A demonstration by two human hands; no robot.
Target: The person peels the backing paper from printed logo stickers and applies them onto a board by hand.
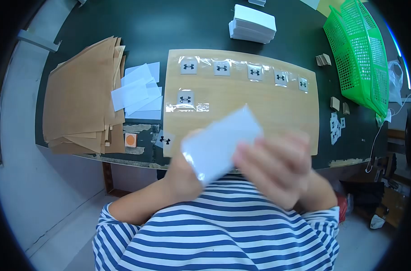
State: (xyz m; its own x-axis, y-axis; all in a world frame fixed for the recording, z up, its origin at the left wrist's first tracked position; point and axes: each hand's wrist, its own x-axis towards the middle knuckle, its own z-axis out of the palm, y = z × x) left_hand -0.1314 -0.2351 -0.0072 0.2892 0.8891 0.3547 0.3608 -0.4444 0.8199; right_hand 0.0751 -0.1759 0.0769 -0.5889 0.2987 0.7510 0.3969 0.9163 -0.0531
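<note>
A plain white rectangular card (223, 143) is held tilted above the front of the tan board (259, 113). My left hand (182, 175) is closed around its left end, where a glossy strip catches the light. The fingertips of my right hand (278, 169), blurred by motion, pinch the card's right side. On the board lie several small square labels with a black logo, one of them a label (185, 98) alone in a second row with clear tape across it. Another logo label (165, 139) sticks out past the board's left edge.
Brown paper sheets (81, 97) and loose white cards (140, 92) lie left, near an orange-dot square (131, 140). A white card stack (253, 25) stands at the back. On the right are a green basket (357, 58), small tan stacks (335, 104) and loose labels (335, 128).
</note>
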